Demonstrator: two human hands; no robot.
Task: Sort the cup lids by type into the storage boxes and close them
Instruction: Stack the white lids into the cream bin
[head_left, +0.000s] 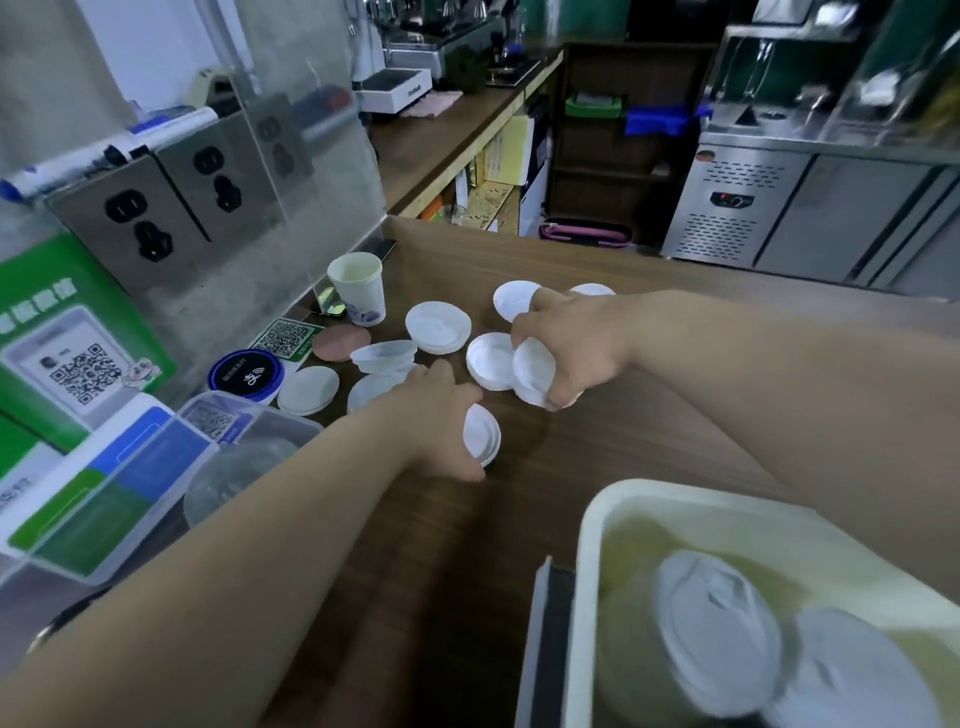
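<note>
Several white cup lids lie scattered on the brown wooden counter (649, 441). My left hand (441, 415) grips one white lid (482, 434) on edge near the counter's middle. My right hand (571, 343) holds another white lid (532, 371), tilted, just above a flat one (488, 358). More lids (438, 327) lie beyond, and clear domed lids (384, 356) sit to the left. A cream storage box (623, 504) at the lower right holds white lids (722, 629). A clear plastic box (249, 436) at the left holds clear lids.
A paper cup (358, 288) stands by the wall near a pink coaster (340, 343) and a round blue payment disc (247, 374). Green QR signs (78, 358) and wall sockets (140, 223) line the left. A steel fridge (810, 208) stands beyond the counter's far edge.
</note>
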